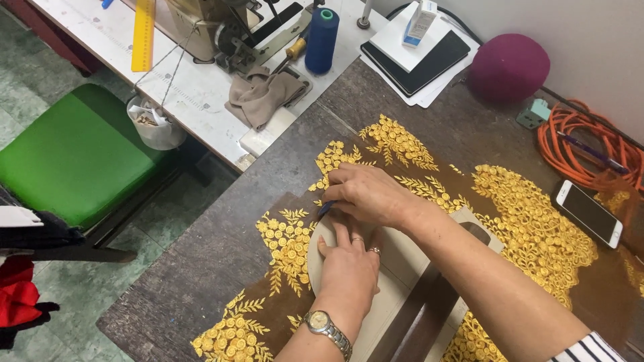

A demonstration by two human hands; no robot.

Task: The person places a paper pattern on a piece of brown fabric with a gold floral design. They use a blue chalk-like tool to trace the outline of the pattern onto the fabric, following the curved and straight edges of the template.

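My left hand lies flat, fingers spread, pinning the pale card pattern on the gold lace cloth, while my right hand just beyond pinches a small blue marker at the pattern's curved edge (tracing, I judge). Next the tip must hug that edge steadily. Far beyond my fingertips, a small white-and-blue box stands on a white pad.

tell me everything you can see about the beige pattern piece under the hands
The beige pattern piece is a flat, stiff-looking sheet, like card, with a rounded end toward the left and a long slot cut through it. It lies on brown fabric with yellow floral embroidery on the dark table. The left hand presses flat on its rounded end; the right hand holds a small blue marker at its curved edge. The forearms hide part of it.
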